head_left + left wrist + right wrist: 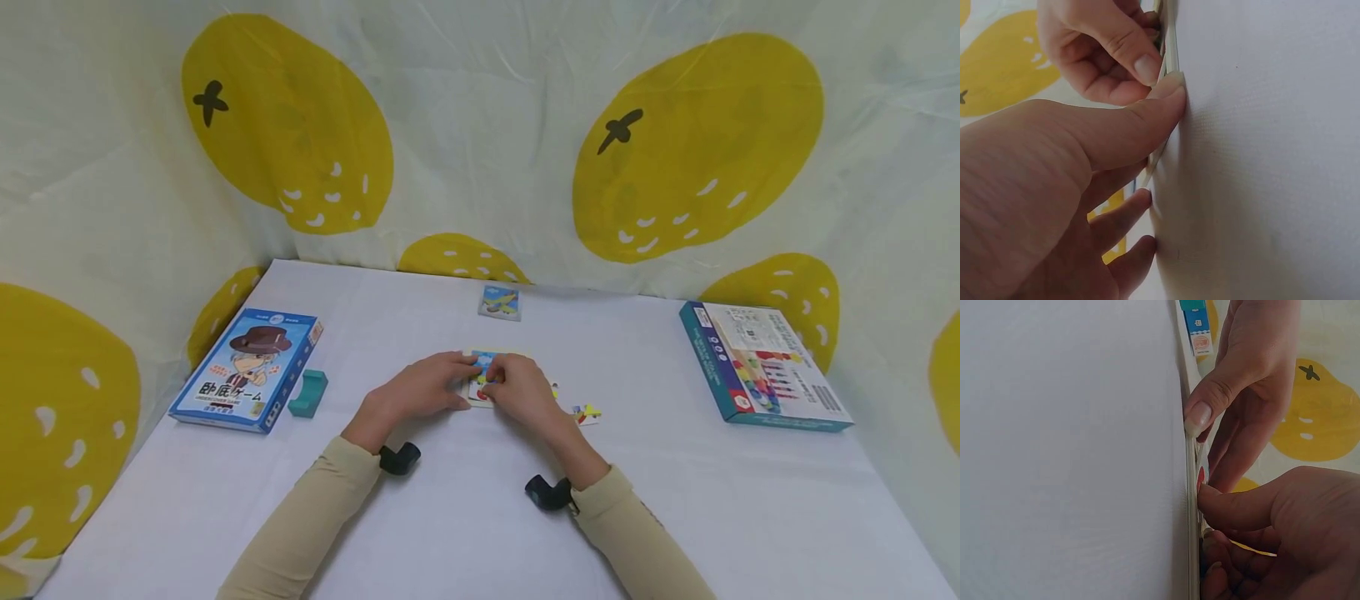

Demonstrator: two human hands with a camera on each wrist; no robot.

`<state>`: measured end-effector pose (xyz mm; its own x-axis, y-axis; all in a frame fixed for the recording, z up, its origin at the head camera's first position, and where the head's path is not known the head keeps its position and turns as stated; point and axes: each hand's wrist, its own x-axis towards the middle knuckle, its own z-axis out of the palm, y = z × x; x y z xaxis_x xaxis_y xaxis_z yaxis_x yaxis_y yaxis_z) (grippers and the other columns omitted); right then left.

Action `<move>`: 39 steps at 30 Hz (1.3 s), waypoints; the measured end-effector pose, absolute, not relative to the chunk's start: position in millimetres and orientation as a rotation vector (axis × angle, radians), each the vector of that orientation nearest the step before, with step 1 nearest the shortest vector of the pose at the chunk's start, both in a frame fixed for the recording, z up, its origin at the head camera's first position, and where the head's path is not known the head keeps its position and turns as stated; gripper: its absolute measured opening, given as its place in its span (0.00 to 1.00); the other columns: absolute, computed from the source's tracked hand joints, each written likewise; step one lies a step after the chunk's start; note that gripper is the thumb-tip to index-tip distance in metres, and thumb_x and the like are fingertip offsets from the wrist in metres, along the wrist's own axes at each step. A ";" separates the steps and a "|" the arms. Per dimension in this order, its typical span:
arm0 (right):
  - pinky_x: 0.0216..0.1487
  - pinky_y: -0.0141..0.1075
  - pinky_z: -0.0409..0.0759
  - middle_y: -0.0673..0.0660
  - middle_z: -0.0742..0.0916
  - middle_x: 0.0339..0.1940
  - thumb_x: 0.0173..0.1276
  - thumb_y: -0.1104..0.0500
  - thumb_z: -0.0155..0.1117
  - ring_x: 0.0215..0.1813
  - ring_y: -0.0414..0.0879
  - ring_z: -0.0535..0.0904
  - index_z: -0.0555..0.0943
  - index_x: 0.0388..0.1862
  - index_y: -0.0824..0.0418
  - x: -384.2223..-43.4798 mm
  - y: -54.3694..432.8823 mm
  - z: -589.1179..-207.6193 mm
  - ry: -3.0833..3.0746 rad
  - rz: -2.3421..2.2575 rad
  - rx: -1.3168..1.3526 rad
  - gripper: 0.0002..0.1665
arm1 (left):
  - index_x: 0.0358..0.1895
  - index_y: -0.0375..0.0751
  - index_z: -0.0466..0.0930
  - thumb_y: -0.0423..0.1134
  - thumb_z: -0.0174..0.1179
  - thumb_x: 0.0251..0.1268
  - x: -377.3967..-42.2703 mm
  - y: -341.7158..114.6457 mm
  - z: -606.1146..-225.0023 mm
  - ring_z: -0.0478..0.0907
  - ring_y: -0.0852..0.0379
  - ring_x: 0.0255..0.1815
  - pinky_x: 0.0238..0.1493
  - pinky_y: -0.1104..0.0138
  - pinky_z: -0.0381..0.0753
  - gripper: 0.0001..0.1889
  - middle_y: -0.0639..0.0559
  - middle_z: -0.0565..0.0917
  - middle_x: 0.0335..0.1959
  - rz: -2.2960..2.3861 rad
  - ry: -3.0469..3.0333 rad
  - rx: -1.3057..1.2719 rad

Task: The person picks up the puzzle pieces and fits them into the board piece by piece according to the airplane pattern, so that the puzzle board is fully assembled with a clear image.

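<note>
A small jigsaw puzzle board (482, 405) with a colourful picture lies on the white table, partly hidden by both hands. My left hand (423, 385) holds the board at its left side, the thumb (1169, 94) at the near edge and the other fingers spread beyond it. Over the board's right part, my right hand (522, 390) pinches a puzzle piece (1201, 477) with red on it, the thumb pressed close against the board. Most of that piece is covered by the fingers. Loose puzzle pieces (588, 413) lie just right of the right hand.
Behind the board lies a small square picture card (499, 302) showing a plane. A blue game box (246, 371) and a teal curved block (308, 394) are at the left. Another flat box (765, 367) lies at the right. Patterned curtains (480, 125) close off the back and sides.
</note>
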<state>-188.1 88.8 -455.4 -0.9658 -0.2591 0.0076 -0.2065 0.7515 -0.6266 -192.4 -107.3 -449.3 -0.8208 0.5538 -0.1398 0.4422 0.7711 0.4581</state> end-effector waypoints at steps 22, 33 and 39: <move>0.28 0.33 0.68 0.50 0.79 0.21 0.60 0.59 0.74 0.28 0.44 0.72 0.80 0.27 0.56 -188.9 90.3 -456.1 2.845 -1.038 -0.350 0.09 | 0.69 0.52 0.74 0.48 0.68 0.63 -183.4 -101.3 -439.5 0.61 0.49 0.79 0.71 0.54 0.71 0.30 0.54 0.68 0.76 0.422 2.768 0.831; 0.28 0.34 0.68 0.50 0.79 0.21 0.61 0.59 0.74 0.29 0.44 0.73 0.80 0.28 0.56 -186.9 89.7 -453.9 2.824 -1.057 -0.353 0.09 | 0.60 0.53 0.83 0.46 0.70 0.60 -180.7 -99.1 -437.3 0.73 0.51 0.70 0.65 0.56 0.77 0.23 0.52 0.75 0.70 0.332 2.845 0.917; 0.31 0.34 0.70 0.51 0.80 0.23 0.61 0.62 0.72 0.30 0.45 0.73 0.82 0.29 0.58 -189.9 97.5 -452.5 2.808 -1.077 -0.392 0.06 | 0.61 0.53 0.82 0.47 0.70 0.60 -182.5 -98.8 -437.9 0.72 0.51 0.72 0.66 0.55 0.76 0.24 0.53 0.75 0.70 0.363 2.828 0.892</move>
